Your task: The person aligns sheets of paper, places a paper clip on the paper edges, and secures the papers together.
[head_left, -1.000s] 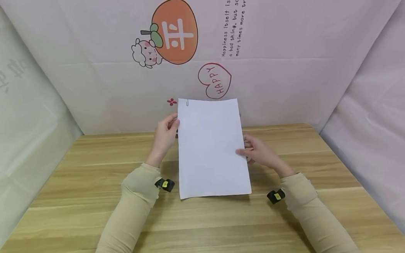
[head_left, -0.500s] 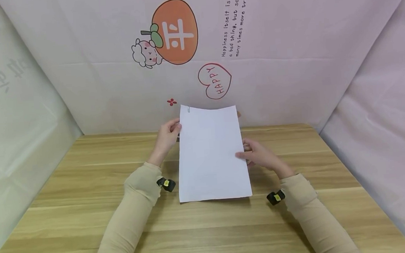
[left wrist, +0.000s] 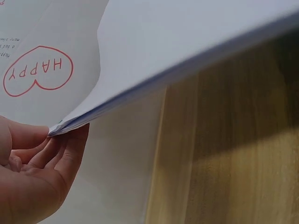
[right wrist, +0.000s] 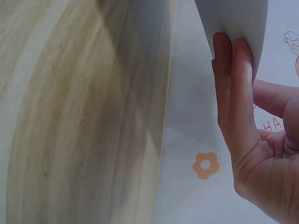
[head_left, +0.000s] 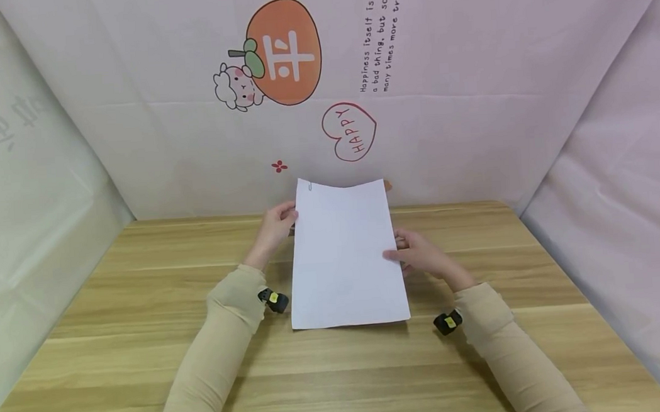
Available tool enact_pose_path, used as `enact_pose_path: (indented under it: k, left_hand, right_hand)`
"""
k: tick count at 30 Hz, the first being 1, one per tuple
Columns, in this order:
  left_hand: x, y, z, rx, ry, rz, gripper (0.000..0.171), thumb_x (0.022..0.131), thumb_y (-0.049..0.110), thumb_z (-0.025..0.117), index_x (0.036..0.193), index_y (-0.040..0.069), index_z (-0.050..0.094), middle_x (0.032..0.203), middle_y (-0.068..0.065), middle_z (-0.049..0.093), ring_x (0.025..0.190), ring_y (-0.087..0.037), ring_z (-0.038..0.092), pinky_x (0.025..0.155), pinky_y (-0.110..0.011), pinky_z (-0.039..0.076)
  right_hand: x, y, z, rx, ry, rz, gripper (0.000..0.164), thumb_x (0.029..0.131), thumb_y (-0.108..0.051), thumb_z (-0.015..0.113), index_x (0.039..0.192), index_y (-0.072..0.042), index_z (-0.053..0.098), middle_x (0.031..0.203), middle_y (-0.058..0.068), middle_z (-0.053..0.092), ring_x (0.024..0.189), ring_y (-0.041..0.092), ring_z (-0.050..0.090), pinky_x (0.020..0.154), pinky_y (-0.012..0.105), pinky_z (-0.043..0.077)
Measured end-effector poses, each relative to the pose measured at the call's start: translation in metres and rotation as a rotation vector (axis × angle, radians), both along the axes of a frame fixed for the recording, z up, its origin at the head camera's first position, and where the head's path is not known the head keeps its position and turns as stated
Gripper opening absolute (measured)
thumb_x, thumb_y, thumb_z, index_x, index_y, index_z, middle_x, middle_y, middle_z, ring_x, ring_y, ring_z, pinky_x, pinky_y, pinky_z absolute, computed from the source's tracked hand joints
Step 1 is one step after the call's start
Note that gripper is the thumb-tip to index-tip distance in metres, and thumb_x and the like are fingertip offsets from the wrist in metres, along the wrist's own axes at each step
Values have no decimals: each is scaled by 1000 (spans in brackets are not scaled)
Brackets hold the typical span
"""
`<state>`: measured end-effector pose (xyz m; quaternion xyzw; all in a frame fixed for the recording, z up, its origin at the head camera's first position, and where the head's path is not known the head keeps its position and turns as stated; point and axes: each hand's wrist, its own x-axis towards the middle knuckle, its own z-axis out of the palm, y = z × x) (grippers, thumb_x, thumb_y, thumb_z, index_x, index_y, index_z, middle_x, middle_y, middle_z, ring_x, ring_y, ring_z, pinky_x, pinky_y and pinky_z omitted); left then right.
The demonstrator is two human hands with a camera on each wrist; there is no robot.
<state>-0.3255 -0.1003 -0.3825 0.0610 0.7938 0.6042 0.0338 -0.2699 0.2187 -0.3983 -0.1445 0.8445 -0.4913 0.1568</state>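
A stack of white paper sheets [head_left: 344,255] is held up over the table, its far edge bowed downward in the middle. A paper clip [head_left: 309,186] sits at its far left corner. My left hand [head_left: 277,227] pinches the left edge near that corner; in the left wrist view, thumb and fingers [left wrist: 70,151] close on several layered sheets [left wrist: 187,51]. On the right edge, lower down, my right hand [head_left: 420,251] grips the stack with its thumb on top. The right wrist view shows its long fingers [right wrist: 241,88] extended along the underside of the paper [right wrist: 238,21].
The wooden table [head_left: 352,375] spreads beneath both forearms. A white printed cloth [head_left: 462,141] hangs behind its far edge, and more cloth [head_left: 620,226] encloses the sides. Each sleeve carries a black wrist camera [head_left: 277,300].
The far edge of the paper stack has dipped lower and bowed more. My left hand has shifted slightly down and to the right with it; the right hand has moved only a little.
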Motion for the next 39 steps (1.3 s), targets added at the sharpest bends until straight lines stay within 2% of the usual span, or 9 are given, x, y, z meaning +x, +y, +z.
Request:
enact_pose_path:
  k: [8,12,22,26,32,39]
  left_hand:
    - [-4,2,-9,34,-68,-32,46,101,17,42,143,-2,35,142,-21,44,130,-32,44,107,-43,37]
    - [-5,4,-12,21,-98,-31,45,101,19,43,141,-1,39,142,-19,45,131,-31,43,109,-46,34]
    - [-8,5,-22,8,-146,-61,46,101,21,45,140,-2,40,142,-18,45,131,-30,44,108,-42,37]
    - [-7,4,-23,-1,-152,-79,47,101,21,44,140,-3,39,143,-19,44,131,-31,43,108,-43,36]
    - [-7,6,-25,-10,-161,-101,42,101,20,44,137,-3,44,136,-19,51,125,-32,49,105,-43,39]
    - [-7,7,-26,-10,-201,-108,45,100,22,45,137,-4,43,136,-20,50,124,-33,50,106,-43,38]
  right_hand:
    - [-1,-2,-2,9,-12,8,43,93,-16,61,127,3,44,116,27,61,79,20,66,66,43,57]
    - [-2,-3,-4,1,-15,21,45,93,-14,60,129,5,42,116,29,60,81,21,66,66,44,57]
    - [-5,-3,-9,7,-40,19,41,93,-14,60,126,4,44,113,28,61,82,22,67,65,43,57]
    - [-5,-5,-10,3,-53,25,37,93,-13,60,122,5,45,110,27,62,79,22,67,64,42,57]
    - [-6,-6,-11,4,-69,44,36,94,-11,58,123,5,45,110,27,62,80,22,67,66,42,57]
    - [-10,-6,-15,26,-105,24,35,94,-12,59,122,5,47,109,26,62,80,21,67,68,40,57]
